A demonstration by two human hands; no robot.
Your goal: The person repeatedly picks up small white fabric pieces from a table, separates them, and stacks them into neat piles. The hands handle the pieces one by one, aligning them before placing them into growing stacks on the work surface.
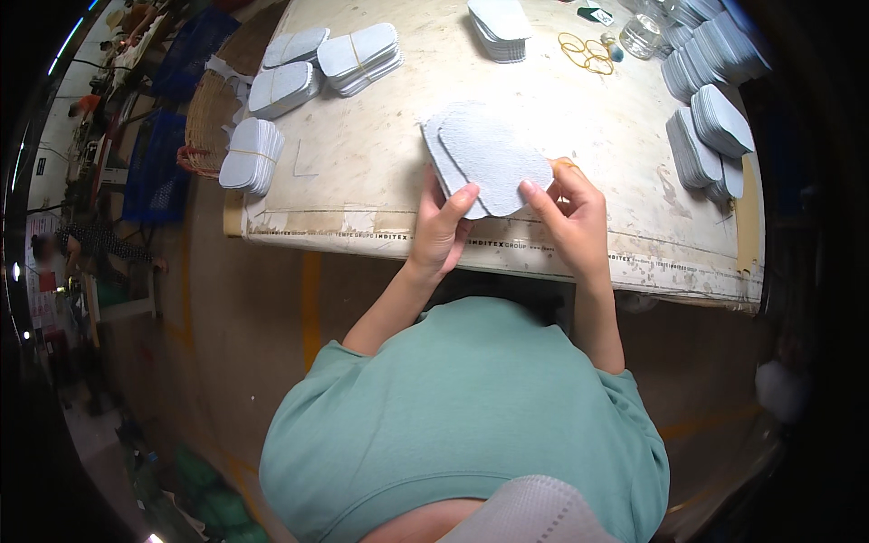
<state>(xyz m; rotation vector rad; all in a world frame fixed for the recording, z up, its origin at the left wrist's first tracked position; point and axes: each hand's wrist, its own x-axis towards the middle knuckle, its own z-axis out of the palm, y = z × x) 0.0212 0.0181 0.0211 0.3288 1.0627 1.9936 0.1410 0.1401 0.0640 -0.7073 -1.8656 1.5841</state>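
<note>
Above the table's near edge I hold a small stack of pale blue-grey fabric pieces (500,158) with rounded corners. The top piece is shifted to the right, so the edges of those beneath show at the left. My left hand (441,222) grips the stack at its lower left, thumb on top and fingers underneath, partly hidden. At the right corner, my right hand (576,213) pinches the top piece between thumb and fingers. Something thin and yellow, perhaps a rubber band, shows at the right fingers.
Banded stacks of like pieces (359,56) lie at the far left, with one stack (253,156) at the left edge. Another stack (501,32) lies at the back. Yellow rubber bands (587,56) and a glass jar (641,36) stand near more stacks (695,149) at right.
</note>
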